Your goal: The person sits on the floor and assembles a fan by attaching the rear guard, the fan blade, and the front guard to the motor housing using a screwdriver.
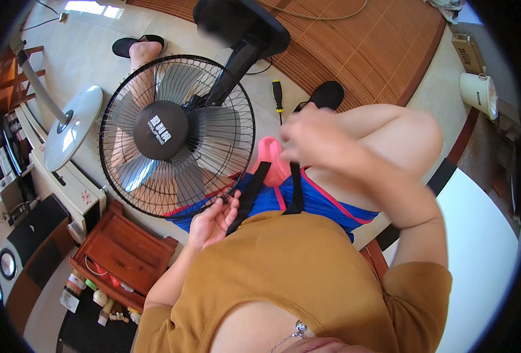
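Observation:
A black electric fan (161, 130) with a wire guard and grey translucent blades lies tilted across my left leg. My left hand (213, 220) has its fingers curled at the guard's lower rim, gripping the wire edge. My right hand (313, 136) is smeared by motion above a pink plastic piece (267, 154) between my thighs, so its fingers cannot be made out. Whether it holds anything small is hidden. A screwdriver (278, 97) with a black and yellow handle lies on the floor just beyond the right hand. Two black straps (250, 197) hang over my blue shorts.
The fan's black stand (242, 44) extends away to the far side. A brown bamboo mat (354, 47) covers the floor ahead. To the left are a round white base with a pole (75, 129), a wooden stool (125, 253) and a speaker (25, 247). A white bucket (478, 94) stands at right.

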Available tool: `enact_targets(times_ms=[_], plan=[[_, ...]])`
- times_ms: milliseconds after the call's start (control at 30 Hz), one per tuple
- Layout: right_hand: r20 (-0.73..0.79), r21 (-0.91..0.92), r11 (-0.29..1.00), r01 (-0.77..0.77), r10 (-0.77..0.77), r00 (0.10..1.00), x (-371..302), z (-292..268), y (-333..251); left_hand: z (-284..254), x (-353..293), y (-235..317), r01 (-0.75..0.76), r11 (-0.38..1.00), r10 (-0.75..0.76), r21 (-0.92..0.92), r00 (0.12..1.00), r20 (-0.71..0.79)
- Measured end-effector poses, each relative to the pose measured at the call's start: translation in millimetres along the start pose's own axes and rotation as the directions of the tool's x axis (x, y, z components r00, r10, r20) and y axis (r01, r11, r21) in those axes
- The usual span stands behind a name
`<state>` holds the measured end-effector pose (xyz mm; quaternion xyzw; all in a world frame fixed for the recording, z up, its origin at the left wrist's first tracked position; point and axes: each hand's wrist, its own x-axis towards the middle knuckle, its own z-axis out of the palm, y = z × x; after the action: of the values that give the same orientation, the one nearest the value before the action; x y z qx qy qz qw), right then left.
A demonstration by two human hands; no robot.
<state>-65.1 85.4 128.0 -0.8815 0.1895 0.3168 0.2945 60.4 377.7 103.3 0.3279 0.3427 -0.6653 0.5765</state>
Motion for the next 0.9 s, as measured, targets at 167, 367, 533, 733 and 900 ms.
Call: enact_targets(times_ms=[167,367,533,733,900], plan=[[-0.094,-0.057,0.969,-0.242,0.236,0.967,39,-95,133,0,-1,1,0.013,1.000,-0.014,-0.017,0.998,-0.066],[-0.320,0.199,0.733,-0.651,0.676,0.663,147,-45,313,2,-6,1,0.068,0.991,-0.077,-0.112,0.994,-0.080],[-0.447,0.438,0.642,-0.629,0.762,0.468,201,28,320,6,-10,4,0.123,0.988,-0.132,-0.093,0.986,-0.100],[-0.637,0.145,0.785,-0.602,0.540,0.551,216,41,332,4,-15,-2,0.167,0.930,-0.186,-0.328,0.982,-0.025],[-0.703,-0.016,0.901,-0.433,0.298,0.646,199,23,333,2,-3,-4,0.069,0.895,-0.130,-0.442,0.985,-0.110]])
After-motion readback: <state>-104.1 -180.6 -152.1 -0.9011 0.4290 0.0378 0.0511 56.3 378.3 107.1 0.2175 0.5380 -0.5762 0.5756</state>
